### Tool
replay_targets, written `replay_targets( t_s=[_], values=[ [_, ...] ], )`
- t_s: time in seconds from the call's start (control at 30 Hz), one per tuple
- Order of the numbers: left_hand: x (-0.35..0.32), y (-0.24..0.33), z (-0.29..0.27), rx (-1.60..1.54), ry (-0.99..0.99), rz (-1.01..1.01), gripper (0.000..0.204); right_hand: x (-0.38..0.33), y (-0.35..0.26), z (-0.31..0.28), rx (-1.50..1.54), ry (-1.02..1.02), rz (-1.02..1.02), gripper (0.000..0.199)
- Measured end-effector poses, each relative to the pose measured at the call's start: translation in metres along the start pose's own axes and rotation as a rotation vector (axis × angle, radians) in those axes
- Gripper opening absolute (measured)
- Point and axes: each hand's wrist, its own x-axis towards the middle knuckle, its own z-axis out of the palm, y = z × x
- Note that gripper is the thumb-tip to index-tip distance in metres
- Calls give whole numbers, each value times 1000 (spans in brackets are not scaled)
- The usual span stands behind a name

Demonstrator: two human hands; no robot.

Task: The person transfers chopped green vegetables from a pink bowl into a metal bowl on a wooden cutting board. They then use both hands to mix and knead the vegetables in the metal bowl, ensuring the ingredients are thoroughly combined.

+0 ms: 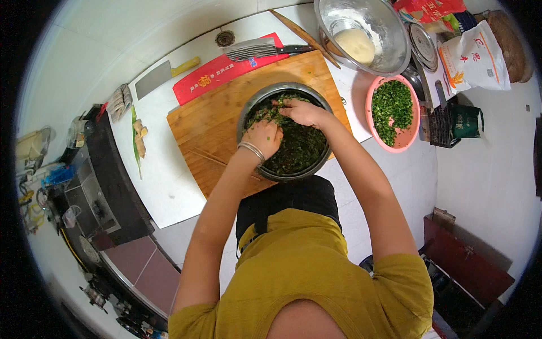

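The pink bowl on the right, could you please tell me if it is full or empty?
Partly full: chopped greens cover much of the pink bowl, leaving some pink bare.

Curled left hand [263, 139] near right hand [302, 112]

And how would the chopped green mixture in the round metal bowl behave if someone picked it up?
The chopped green mixture would probably fall apart rather than lift whole, being small loose pieces. It is likely slippery, since it looks dark and moist in the metal bowl. It may also cling to skin: green bits show on the left hand.
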Motion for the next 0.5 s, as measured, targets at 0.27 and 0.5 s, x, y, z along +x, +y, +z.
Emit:
replay_targets(
  t_s=[0.27,0.5],
  values=[
    [22,-19,48,54,-171,-84,38,-53,53,22,228,413,53,45],
    [25,-42,75,-463,78,-108,56,-65,9,64,188,437,440,51]
  ],
)
